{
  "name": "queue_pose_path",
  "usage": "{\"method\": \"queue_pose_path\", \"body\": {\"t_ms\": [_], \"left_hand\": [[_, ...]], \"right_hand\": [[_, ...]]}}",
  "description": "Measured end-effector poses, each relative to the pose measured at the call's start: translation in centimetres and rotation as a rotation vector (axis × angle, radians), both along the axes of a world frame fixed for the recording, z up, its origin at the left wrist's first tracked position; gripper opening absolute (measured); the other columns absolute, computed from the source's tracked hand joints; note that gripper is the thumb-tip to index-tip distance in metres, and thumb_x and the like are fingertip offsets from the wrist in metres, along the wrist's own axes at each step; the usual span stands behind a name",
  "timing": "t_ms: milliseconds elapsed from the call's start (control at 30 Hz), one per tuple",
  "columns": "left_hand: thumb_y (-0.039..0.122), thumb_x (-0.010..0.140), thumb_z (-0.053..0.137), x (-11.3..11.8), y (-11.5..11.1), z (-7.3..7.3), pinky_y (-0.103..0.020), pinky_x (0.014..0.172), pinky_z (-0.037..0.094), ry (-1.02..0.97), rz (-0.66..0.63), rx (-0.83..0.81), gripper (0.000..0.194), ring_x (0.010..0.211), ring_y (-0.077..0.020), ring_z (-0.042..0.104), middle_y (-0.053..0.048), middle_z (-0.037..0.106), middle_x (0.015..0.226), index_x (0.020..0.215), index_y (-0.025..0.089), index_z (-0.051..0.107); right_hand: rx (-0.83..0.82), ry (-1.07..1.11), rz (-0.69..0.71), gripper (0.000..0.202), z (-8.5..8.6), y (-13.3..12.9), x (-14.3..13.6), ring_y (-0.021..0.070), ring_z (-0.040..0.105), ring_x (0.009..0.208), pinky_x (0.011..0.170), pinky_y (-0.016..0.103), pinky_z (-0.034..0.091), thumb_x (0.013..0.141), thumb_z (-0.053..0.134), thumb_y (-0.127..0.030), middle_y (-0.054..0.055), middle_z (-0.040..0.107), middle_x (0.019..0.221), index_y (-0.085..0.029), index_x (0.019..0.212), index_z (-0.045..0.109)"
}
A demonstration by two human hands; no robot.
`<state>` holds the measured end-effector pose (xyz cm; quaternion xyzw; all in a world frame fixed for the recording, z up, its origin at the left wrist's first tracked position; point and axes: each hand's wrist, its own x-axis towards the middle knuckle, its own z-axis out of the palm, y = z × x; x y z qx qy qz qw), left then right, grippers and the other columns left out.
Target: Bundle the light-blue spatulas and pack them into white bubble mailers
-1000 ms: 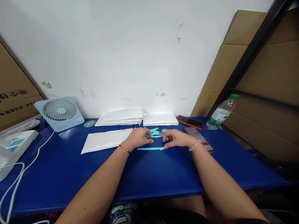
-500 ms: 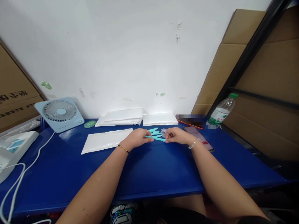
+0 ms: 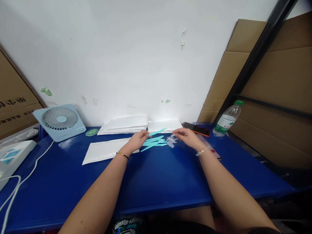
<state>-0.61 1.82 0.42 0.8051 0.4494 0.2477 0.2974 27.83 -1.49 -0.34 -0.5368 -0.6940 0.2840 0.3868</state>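
Observation:
My left hand [image 3: 138, 140] is closed, with a slim turquoise plastic stick [image 3: 158, 132] pinched at its near end and pointing right. The stick is shaped like an eyebrow razor. Below it, several similar turquoise sticks [image 3: 154, 143] lie crossed in a loose pile on the blue table. Just right of this pile is a cluster of small translucent plastic caps [image 3: 171, 141]. My right hand [image 3: 186, 137] hovers over the cluster, thumb and forefinger pinched on what looks like one clear cap [image 3: 173, 134]. The stick's tip and the right fingertips are apart.
A white bubble mailer [image 3: 101, 151] lies left of the pile, with stacked mailers [image 3: 123, 125] and more white mailers [image 3: 164, 125] along the wall. Phones [image 3: 201, 130], a water bottle [image 3: 226, 122], a blue fan [image 3: 60, 120], a green disc [image 3: 92, 132] and white cables [image 3: 36, 165] surround the blue table [image 3: 156, 185].
Both hands were together at one turquoise stick near the pile's front. They have moved apart: my left now holds a stick farther back, my right is at the caps. The view has shifted slightly.

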Motion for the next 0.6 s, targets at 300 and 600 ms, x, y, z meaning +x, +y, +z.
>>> {"method": "queue_pose_path", "body": {"t_ms": [300,600], "left_hand": [[0.056,0.083,0.039,0.0,0.6,-0.6,-0.028,0.071,0.043,-0.071,0.049,0.017,0.045,0.075,-0.0178,0.054,-0.002,0.064,0.079,0.086,0.018,0.062],[0.051,0.085,0.037,0.1,0.5,-0.5,-0.027,0.066,0.04,-0.021,0.066,0.079,0.041,0.07,-0.0166,0.054,0.0,0.062,0.074,0.083,0.019,0.063]], "right_hand": [[-0.026,0.421,-0.015,0.033,-0.5,0.2,-1.8,0.0107,0.054,0.048,0.045,0.023,0.043,0.077,0.062,-0.048,0.001,0.06,0.062,-0.016,0.077,0.059],[-0.088,0.636,0.098,0.032,-0.3,-0.4,-3.2,0.0104,0.057,0.049,0.045,0.022,0.041,0.077,0.064,-0.048,0.0,0.063,0.065,-0.019,0.083,0.052]]}}
